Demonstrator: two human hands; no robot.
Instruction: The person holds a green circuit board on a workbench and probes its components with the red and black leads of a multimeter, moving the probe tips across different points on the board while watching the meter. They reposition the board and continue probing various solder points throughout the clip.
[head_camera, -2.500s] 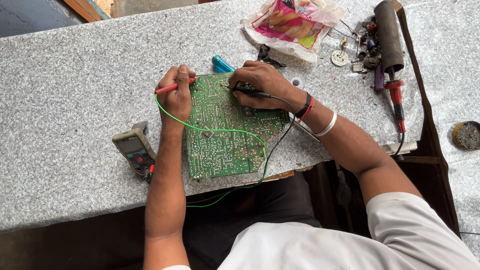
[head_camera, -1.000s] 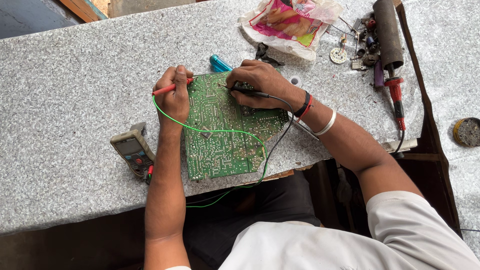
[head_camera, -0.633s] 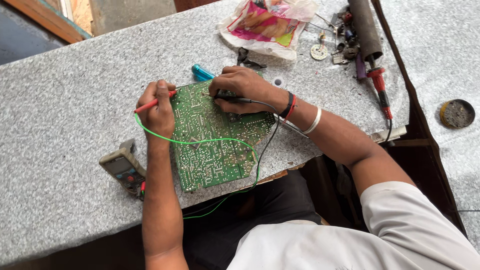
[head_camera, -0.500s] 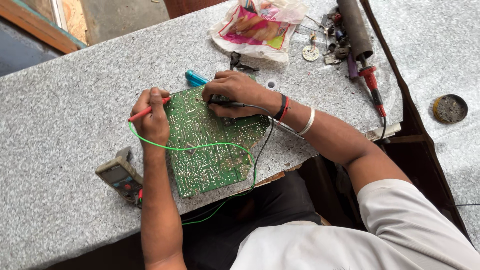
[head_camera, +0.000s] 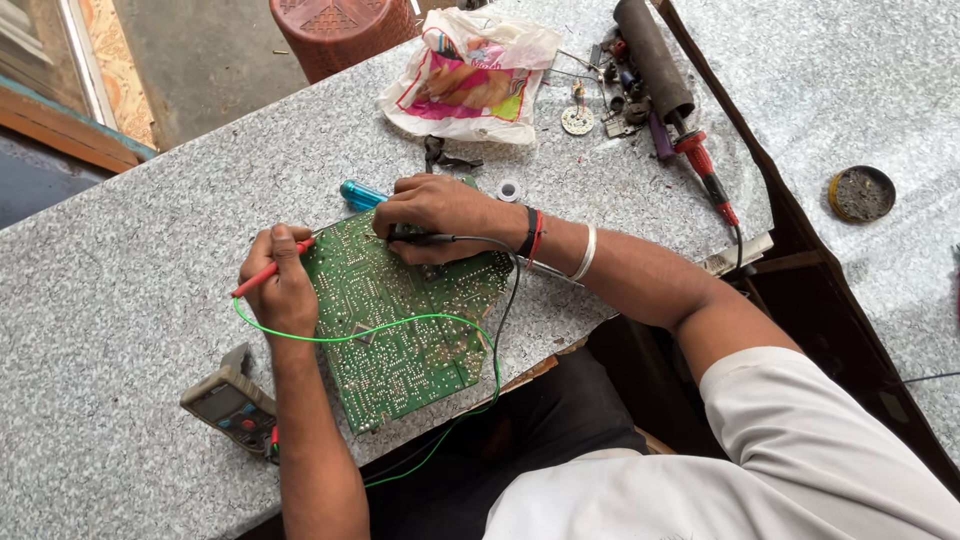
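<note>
A green circuit board (head_camera: 405, 320) lies solder side up on the grey speckled table (head_camera: 130, 280). My left hand (head_camera: 283, 285) grips a red test probe (head_camera: 262, 272) at the board's left edge, its green lead (head_camera: 400, 325) looping across the board. My right hand (head_camera: 432, 215) holds a black test probe (head_camera: 428, 238) pressed to the board's upper part, with a black lead trailing off the table's near edge. A grey multimeter (head_camera: 232, 402) sits by my left forearm.
A blue-handled screwdriver (head_camera: 358, 194) lies just past the board. Further back are a crumpled plastic bag (head_camera: 472, 75), small metal parts (head_camera: 590, 95), a dark cylinder (head_camera: 652, 58) and a red-handled soldering iron (head_camera: 705, 170). A round tin (head_camera: 861, 193) rests on the right-hand slab.
The camera view has shifted, so everything sits lower and further right in the frame. Both hands stay on the board with their probes in much the same places.
</note>
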